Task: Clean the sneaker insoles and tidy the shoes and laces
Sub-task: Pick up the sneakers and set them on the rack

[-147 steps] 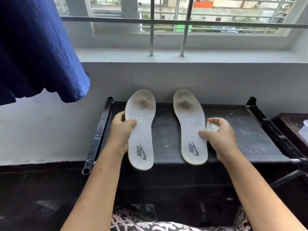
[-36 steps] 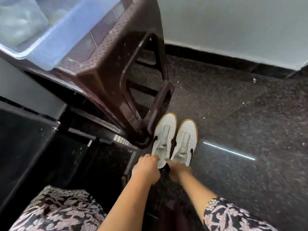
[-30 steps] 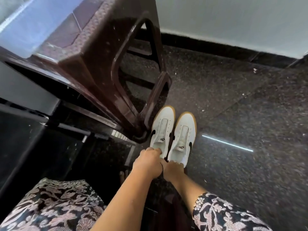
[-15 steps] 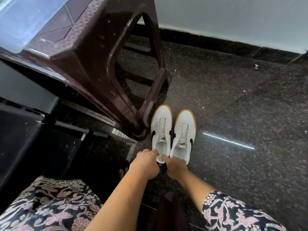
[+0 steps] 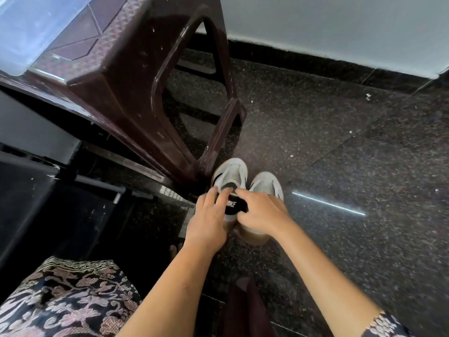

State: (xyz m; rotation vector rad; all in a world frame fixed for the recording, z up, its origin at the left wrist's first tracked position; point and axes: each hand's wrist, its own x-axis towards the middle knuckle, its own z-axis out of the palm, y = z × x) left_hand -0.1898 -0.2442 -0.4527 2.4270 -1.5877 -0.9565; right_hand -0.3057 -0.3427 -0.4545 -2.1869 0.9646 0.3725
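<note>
— What carried everything?

— A dark speckled floor point(image 5: 340, 147). Two white sneakers point(image 5: 230, 176) stood on it side by side, just beyond the grips.

— Anything else on it?

— A brown plastic stool point(image 5: 136, 76) stood to the left of the grips, one leg just beside the left sneaker. Pale crumbs lay scattered farther off.

Head-worn view, steeply downward, close above the floor point(image 5: 340, 154).

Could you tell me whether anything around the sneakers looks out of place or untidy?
Slightly: the left sneaker is raised at the heel between both hands, out of line with the right sneaker. Pale crumbs dot the floor.
</note>
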